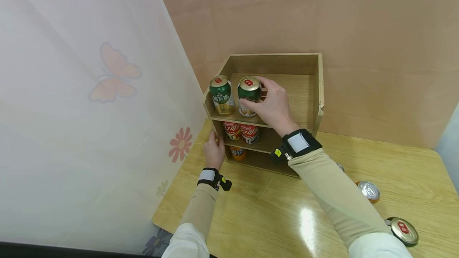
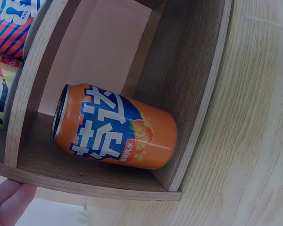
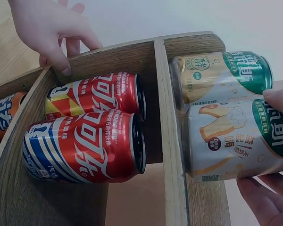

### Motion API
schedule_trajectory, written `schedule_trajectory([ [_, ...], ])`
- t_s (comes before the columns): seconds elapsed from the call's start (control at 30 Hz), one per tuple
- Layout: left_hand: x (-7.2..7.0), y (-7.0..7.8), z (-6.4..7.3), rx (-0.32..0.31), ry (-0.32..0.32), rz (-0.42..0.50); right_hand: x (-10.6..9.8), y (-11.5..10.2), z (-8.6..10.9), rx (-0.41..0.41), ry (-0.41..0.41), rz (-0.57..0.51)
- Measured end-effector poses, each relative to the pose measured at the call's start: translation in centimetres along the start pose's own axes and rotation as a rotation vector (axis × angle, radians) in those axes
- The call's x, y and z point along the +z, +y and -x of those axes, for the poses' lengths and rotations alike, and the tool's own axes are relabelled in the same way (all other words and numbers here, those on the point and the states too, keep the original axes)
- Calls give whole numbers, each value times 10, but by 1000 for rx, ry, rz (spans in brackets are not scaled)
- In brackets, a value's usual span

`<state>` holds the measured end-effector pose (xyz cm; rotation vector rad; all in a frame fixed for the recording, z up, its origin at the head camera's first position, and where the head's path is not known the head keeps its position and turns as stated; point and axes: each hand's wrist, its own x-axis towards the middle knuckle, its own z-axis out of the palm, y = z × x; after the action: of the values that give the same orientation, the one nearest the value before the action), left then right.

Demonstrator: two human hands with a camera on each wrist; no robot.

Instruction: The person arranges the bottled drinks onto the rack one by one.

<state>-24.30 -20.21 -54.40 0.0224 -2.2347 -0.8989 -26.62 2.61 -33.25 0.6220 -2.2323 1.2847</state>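
Note:
On the top shelf of the wooden rack (image 1: 297, 108), my right hand (image 1: 274, 104) grips a green and white drink can (image 1: 250, 90), thumb on one side and fingers on the other. Another green and white can (image 1: 221, 95) stands to its left on the same shelf; in the right wrist view the two cans are close together. My left hand (image 1: 214, 152) holds the rack's left side panel by its edge. Two red cola cans (image 3: 87, 146) stand side by side on the middle shelf. An orange soda can (image 2: 118, 127) stands on the bottom shelf at the left.
Beneath and beyond my right forearm, an orange can with a silver lid (image 1: 369, 191) and a gold-lidded can (image 1: 403, 230) are on the wooden table (image 1: 265, 214). Part of another lid (image 1: 340, 166) shows by the sleeve. A white curtain (image 1: 89, 150) borders the table's left side.

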Motion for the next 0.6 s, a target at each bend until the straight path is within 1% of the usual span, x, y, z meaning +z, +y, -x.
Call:
schedule_trajectory([
  [0.17, -1, 2, 0, -12, -24, 31, 0, -2, -2, 13, -30, 40],
  [0.3, -1, 4, 0, -26, -40, 60, 0, -3, -3, 38, -50, 45],
  [0.47, 0, 6, 2, -40, -53, 60, 1, -3, -1, 51, -68, 38],
  [0.6, -1, 7, 1, -40, -59, 54, 3, -2, -1, 37, -55, 36],
])
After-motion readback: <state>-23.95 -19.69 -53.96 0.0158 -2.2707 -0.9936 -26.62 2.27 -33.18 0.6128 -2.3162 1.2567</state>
